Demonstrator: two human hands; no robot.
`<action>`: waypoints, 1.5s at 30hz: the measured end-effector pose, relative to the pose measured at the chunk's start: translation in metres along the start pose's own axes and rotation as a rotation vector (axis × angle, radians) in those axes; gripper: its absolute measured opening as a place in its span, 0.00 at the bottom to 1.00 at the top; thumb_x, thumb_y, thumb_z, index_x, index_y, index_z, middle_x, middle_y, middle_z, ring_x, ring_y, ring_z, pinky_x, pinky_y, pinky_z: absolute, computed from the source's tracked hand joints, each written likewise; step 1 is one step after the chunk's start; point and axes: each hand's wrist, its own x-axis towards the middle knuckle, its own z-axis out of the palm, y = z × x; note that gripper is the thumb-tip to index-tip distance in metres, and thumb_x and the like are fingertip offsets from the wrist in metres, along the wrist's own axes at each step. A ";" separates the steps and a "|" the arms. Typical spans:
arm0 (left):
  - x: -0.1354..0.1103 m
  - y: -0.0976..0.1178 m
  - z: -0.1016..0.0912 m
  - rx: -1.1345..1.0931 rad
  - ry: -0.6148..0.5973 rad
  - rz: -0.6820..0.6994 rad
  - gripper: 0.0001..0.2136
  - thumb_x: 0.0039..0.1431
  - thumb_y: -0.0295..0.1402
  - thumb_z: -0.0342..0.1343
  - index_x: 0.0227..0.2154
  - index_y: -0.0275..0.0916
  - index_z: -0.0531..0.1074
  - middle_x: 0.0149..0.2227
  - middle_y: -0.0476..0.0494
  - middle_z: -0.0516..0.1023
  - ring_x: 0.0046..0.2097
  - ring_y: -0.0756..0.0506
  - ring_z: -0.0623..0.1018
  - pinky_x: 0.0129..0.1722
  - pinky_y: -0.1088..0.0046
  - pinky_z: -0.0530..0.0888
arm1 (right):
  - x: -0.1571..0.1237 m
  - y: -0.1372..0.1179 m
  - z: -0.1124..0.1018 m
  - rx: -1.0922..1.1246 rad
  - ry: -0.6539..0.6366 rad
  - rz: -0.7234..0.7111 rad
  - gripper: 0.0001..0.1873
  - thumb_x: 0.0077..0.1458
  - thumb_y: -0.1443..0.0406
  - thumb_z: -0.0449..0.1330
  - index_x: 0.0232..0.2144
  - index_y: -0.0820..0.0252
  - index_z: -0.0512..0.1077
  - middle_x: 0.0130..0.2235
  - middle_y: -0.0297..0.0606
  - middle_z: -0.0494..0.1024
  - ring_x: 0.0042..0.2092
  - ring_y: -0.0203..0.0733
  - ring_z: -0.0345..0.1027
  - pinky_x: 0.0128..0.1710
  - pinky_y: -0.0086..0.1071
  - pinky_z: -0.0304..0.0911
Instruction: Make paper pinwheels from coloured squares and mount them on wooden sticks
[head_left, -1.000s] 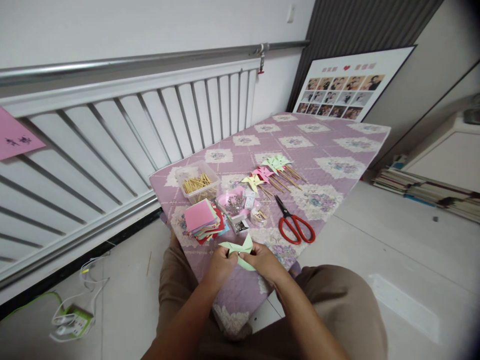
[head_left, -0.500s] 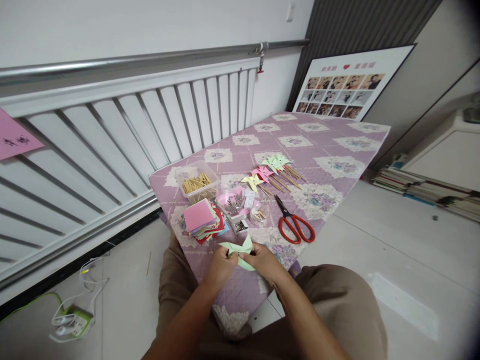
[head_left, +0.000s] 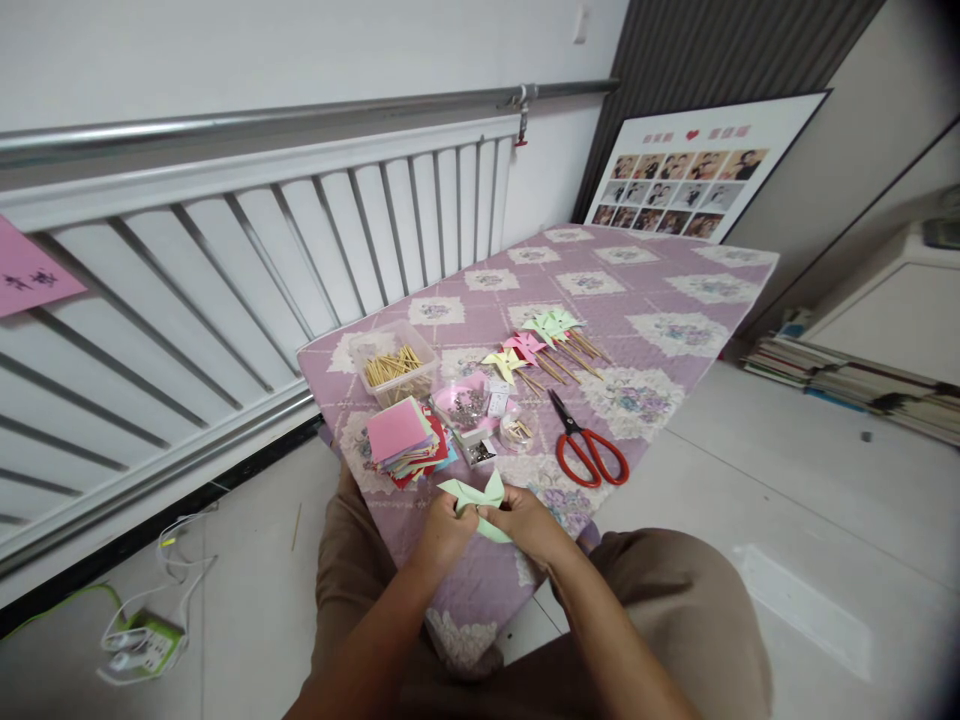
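Note:
Both my hands hold a pale green folded paper pinwheel (head_left: 474, 497) just above the near edge of the purple quilted table (head_left: 652, 300). My left hand (head_left: 442, 530) pinches its left side and my right hand (head_left: 525, 522) pinches its middle from the right. Just beyond lies a stack of coloured paper squares (head_left: 403, 437) with a pink sheet on top.
On the table: a clear box of wooden sticks (head_left: 394, 370), a small tub of pins (head_left: 466, 405), red-handled scissors (head_left: 589, 450), and several finished pinwheels on sticks (head_left: 544, 340). A white slatted railing (head_left: 225, 270) runs on the left. A photo board (head_left: 694, 175) leans at the back.

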 end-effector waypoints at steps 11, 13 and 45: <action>-0.002 0.001 0.001 0.021 0.009 -0.008 0.05 0.49 0.27 0.51 0.28 0.36 0.71 0.25 0.48 0.74 0.26 0.50 0.70 0.25 0.77 0.64 | 0.001 0.002 0.000 0.032 0.006 0.010 0.14 0.35 0.60 0.69 0.25 0.62 0.74 0.23 0.29 0.73 0.24 0.32 0.59 0.27 0.27 0.55; -0.002 0.001 0.001 0.019 0.015 -0.007 0.05 0.50 0.28 0.51 0.28 0.36 0.71 0.26 0.48 0.74 0.27 0.50 0.70 0.26 0.77 0.64 | 0.000 0.001 0.000 0.041 0.009 0.011 0.14 0.35 0.59 0.69 0.25 0.62 0.74 0.24 0.30 0.74 0.24 0.32 0.60 0.27 0.28 0.56; -0.002 0.008 -0.005 0.023 -0.029 0.008 0.06 0.50 0.27 0.51 0.28 0.36 0.73 0.26 0.48 0.75 0.27 0.49 0.72 0.27 0.77 0.65 | 0.000 0.000 -0.002 -0.023 0.016 0.021 0.17 0.37 0.55 0.67 0.26 0.62 0.74 0.23 0.31 0.74 0.25 0.35 0.62 0.28 0.29 0.58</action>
